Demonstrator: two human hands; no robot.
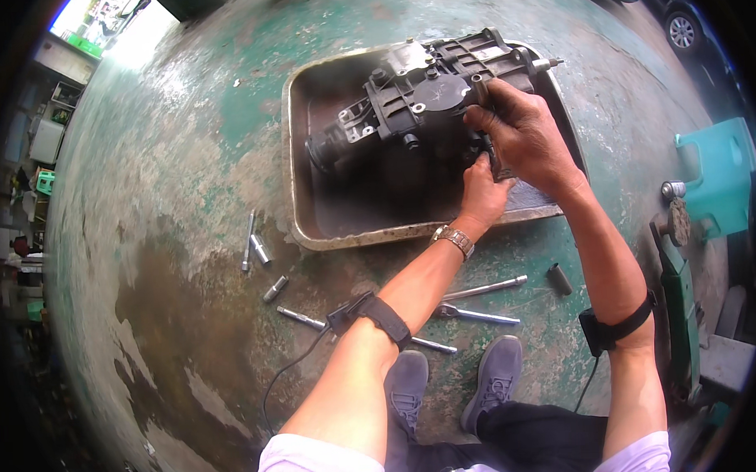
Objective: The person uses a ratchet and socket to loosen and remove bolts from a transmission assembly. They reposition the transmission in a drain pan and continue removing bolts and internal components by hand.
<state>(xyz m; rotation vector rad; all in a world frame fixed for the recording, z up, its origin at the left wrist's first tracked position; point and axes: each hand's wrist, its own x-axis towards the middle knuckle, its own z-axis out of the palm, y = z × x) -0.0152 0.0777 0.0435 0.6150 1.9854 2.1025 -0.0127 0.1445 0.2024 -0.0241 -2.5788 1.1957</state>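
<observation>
A dark metal gearbox [444, 92] lies in a shallow metal tray [298, 226] in front of me. My right hand [524, 131] is curled closed at the gearbox's near right side. A short greyish cylindrical end [478, 84] shows beside its fingers; the rest is hidden in the grip, so its kind is unclear. Just below and to the left, my left hand [485, 191] reaches over the tray's near rim. Its fingers are closed against a dark piece low on the gearbox's side, which I cannot make out.
On the stained green floor lie sockets [262, 249], a thin extension bar [248, 240], a ratchet [481, 315], a long bar [488, 289] and a dark tube [559, 280]. A turquoise stool [717, 174] and green jack-like equipment [680, 309] stand at right. A car wheel [681, 31] shows far right.
</observation>
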